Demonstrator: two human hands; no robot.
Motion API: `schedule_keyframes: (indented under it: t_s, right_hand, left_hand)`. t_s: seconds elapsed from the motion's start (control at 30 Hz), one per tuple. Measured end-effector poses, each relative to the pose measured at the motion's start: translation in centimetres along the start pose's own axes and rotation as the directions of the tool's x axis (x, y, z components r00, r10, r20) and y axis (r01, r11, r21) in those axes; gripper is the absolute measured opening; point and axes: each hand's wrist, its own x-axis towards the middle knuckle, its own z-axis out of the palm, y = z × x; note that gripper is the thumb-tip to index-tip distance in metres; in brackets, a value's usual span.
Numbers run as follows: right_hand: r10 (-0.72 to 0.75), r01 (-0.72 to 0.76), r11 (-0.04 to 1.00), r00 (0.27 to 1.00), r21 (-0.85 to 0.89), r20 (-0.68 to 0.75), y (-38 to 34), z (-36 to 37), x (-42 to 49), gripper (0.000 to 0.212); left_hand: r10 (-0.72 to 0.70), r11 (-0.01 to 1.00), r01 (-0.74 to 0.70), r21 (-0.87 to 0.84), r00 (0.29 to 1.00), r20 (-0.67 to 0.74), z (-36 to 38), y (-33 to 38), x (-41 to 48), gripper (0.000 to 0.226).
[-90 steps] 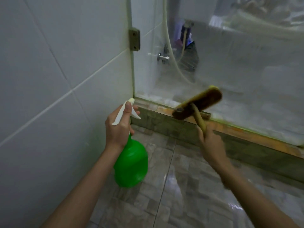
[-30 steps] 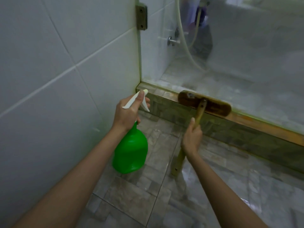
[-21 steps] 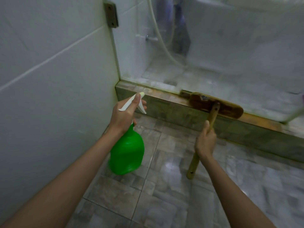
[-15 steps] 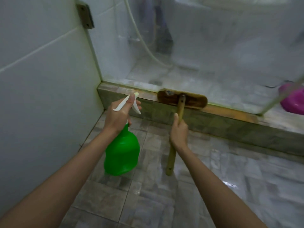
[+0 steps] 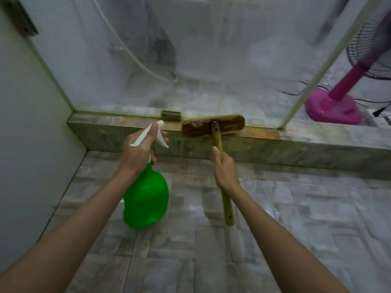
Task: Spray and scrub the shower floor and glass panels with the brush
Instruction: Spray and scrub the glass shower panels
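Brush (image 5: 213,125) lying on the shower curb (image 5: 296,149), at the foot of the glass panel (image 5: 211,60).
Right hand (image 5: 225,170) wrapped round its handle, left hand (image 5: 139,153) gripping the green spray bottle (image 5: 146,199) just beside; pink fan (image 5: 334,106) past the glass edge.

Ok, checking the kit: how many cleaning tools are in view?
2. A green spray bottle in the left hand; a wooden-handled brush in the right hand, its head on the shower kerb. Others may lie out of frame.

Green spray bottle (image 5: 146,199), brown brush (image 5: 213,126), pink fan base (image 5: 332,109)
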Motion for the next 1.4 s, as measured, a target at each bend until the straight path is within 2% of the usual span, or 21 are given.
schedule_keyframes:
  t_s: [0.1, 0.17, 0.23, 0.33, 0.37, 0.4, 0.47, 0.53, 0.6, 0.67, 0.73, 0.8, 0.83, 0.9, 0.97, 1.0, 1.07, 1.13, 1.2, 1.3, 1.4]
  right_hand:
    - [0.126, -0.12, 0.992, 0.952, 0.039, -0.278, 3.1, -6.6, 1.1, 0.046]
    - [0.171, -0.153, 0.985, 0.91, 0.077, -0.377, 3.8, -8.5, 1.0, 0.048]
    - [0.15, -0.13, 0.988, 0.928, 0.081, -0.342, 2.8, -7.0, 0.9, 0.046]
    - [0.066, -0.062, 0.997, 0.995, 0.054, -0.072, 1.2, -3.2, 0.3, 0.042]
    - [0.035, -0.034, 0.999, 0.999, 0.022, -0.036, 1.5, -3.1, 0.5, 0.042]
    - [0.033, -0.034, 0.999, 0.998, -0.017, -0.058, 1.9, -3.9, 0.6, 0.042]
    - [0.088, -0.102, 0.993, 0.972, -0.053, -0.217, 3.1, -7.5, 1.2, 0.044]
    - [0.147, -0.169, 0.985, 0.906, -0.021, -0.398, 4.1, -10.7, 1.2, 0.047]
    - [0.186, -0.187, 0.981, 0.87, 0.045, -0.457, 3.8, -10.7, 0.7, 0.048]
    - [0.176, -0.152, 0.984, 0.902, 0.091, -0.394, 2.4, -7.4, 0.2, 0.046]
    - [0.114, -0.096, 0.991, 0.968, 0.088, -0.226, 0.8, -3.3, -0.3, 0.044]
    - [0.047, -0.04, 0.998, 0.992, 0.058, -0.119, 0.3, -1.5, -0.2, 0.044]
    - [0.054, -0.05, 0.998, 0.99, 0.035, -0.127, 0.3, -1.7, -0.2, 0.043]
    - [0.087, -0.084, 0.996, 0.967, 0.02, -0.24, 1.3, -3.9, 0.0, 0.044]
    - [0.132, -0.107, 0.99, 0.916, 0.087, -0.379, 2.5, -5.6, 0.1, 0.046]
    - [0.15, -0.107, 0.986, 0.902, 0.126, -0.405, 2.8, -5.5, 0.2, 0.047]
    - [0.141, -0.098, 0.986, 0.927, 0.138, -0.348, 2.0, -3.2, 0.5, 0.046]
    - [0.076, -0.064, 0.996, 0.975, 0.066, -0.207, 0.8, 0.1, 0.0, 0.043]
    - [0.005, -0.002, 1.0, 0.988, 0.022, -0.152, -0.2, 2.0, -0.3, 0.042]
    - [-0.101, 0.122, 0.989, 0.971, 0.089, -0.218, -3.9, 1.3, 1.0, 0.042]
    - [-0.224, 0.261, 0.963, 0.913, 0.067, -0.341, -9.4, -0.6, 3.0, 0.04]
  left_hand:
    - [-0.004, 1.0, 0.004, -0.016, 1.0, 0.004, 1.2, 0.1, 0.0, 0.036]
    - [0.0, 1.0, 0.0, -0.022, 1.0, 0.012, 1.8, 0.1, 0.1, 0.038]
    - [0.004, 1.0, -0.003, -0.027, 1.0, 0.027, 2.4, 0.0, 0.3, 0.037]
    - [0.009, 1.0, -0.007, -0.019, 0.998, 0.06, 3.5, -0.4, 0.3, 0.036]
    - [0.007, 1.0, -0.006, -0.02, 0.997, 0.072, 3.8, -0.5, 0.4, 0.035]
    - [0.009, 1.0, -0.007, -0.025, 0.996, 0.084, 4.1, -0.5, 0.2, 0.033]
    - [0.022, 0.999, -0.018, -0.039, 0.996, 0.083, 4.4, -0.4, 0.1, 0.033]
    - [0.036, 0.999, -0.033, -0.031, 0.997, 0.073, 4.2, -0.1, 0.0, 0.034]
    - [0.041, 0.999, -0.04, -0.022, 0.997, 0.067, 3.5, -0.1, -0.1, 0.037]
    - [0.037, 0.999, -0.035, -0.032, 0.997, 0.063, 2.8, -0.1, -0.2, 0.037]
    - [0.043, 0.998, -0.041, -0.043, 0.998, 0.048, 2.2, -0.2, -0.2, 0.04]
    - [0.04, 0.999, -0.04, -0.008, 0.998, 0.052, 1.7, -0.3, -0.2, 0.038]
    - [0.035, 0.999, -0.035, -0.003, 0.998, 0.053, 1.4, -0.3, -0.3, 0.035]
    - [0.042, 0.999, -0.041, -0.023, 0.998, 0.039, 0.9, -0.2, -0.5, 0.031]
    - [0.032, 0.999, -0.031, -0.019, 0.999, 0.017, 0.2, -0.2, -0.5, 0.034]
    - [0.022, 1.0, -0.022, -0.019, 1.0, 0.006, -0.1, -0.2, -0.5, 0.037]
    - [0.007, 1.0, -0.007, -0.019, 1.0, -0.008, -0.6, -0.4, -0.7, 0.04]
    - [0.003, 1.0, -0.003, -0.021, 1.0, -0.018, -0.7, -0.6, -0.9, 0.04]
    - [0.006, 1.0, -0.006, -0.012, 1.0, -0.018, -0.6, -0.6, -0.8, 0.039]
    - [0.028, 0.999, -0.029, -0.028, 0.999, -0.029, -0.7, 0.0, -0.5, 0.041]
    - [0.048, 0.998, -0.049, -0.039, 0.999, -0.02, -1.3, 0.8, -0.1, 0.046]
